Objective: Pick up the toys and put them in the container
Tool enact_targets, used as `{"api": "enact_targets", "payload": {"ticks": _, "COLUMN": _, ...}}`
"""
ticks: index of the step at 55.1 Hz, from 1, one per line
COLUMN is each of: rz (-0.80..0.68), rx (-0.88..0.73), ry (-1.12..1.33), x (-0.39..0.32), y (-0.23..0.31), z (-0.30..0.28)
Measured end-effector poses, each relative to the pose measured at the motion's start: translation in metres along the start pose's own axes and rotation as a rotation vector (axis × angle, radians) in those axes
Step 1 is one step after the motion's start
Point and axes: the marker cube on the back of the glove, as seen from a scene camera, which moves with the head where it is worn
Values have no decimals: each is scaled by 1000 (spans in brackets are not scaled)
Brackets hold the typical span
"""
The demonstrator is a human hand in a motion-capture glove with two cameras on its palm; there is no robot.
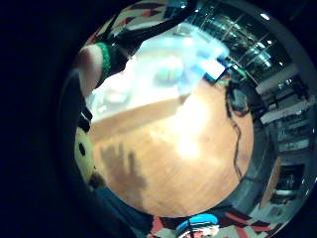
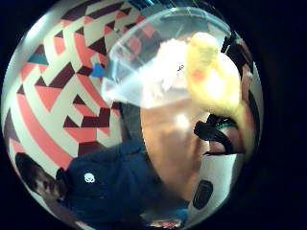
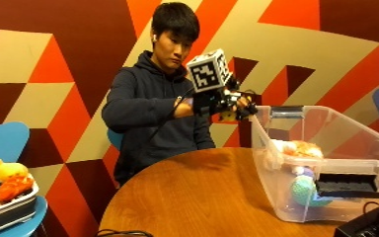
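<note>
I see my gloved right hand (image 3: 225, 103) raised mid-frame in the outside view, just beside the rim of the clear plastic storage container (image 3: 268, 148) at right; its fingers look curled round a soft yellow plush toy (image 2: 211, 76). Several toys (image 3: 298, 148) already lie inside. More plush toys (image 3: 9, 180) wait in a tray at lower left. The round wooden tabletop (image 3: 196, 197) carries the container. Roughly midway, I'd judge.

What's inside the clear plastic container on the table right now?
Inside the clear container lie an orange-and-white plush toy and a teal toy. A black latch on the wall covers part of the floor, so anything behind it is hidden.
</note>
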Motion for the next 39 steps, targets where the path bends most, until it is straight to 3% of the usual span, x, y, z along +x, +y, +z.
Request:
{"api": "enact_targets", "payload": {"ticks": 8, "rz": 37, "rx": 135, "ry": -94, "x": -2, "y": -57, "z": -45}}
{"api": "enact_targets", "payload": {"ticks": 15, "rz": 181, "rx": 189, "ry": -181, "x": 6, "y": -114, "z": -42}}
{"api": "enact_targets", "payload": {"ticks": 20, "rz": 270, "rx": 87, "ry": -255, "x": 8, "y": -147, "z": -14}}
{"api": "enact_targets", "payload": {"ticks": 27, "rz": 223, "rx": -144, "ry": -239, "x": -14, "y": -156, "z": 28}}
{"api": "enact_targets", "payload": {"ticks": 39, "rz": 172, "rx": -147, "ry": -71, "x": -23, "y": -146, "z": 34}}
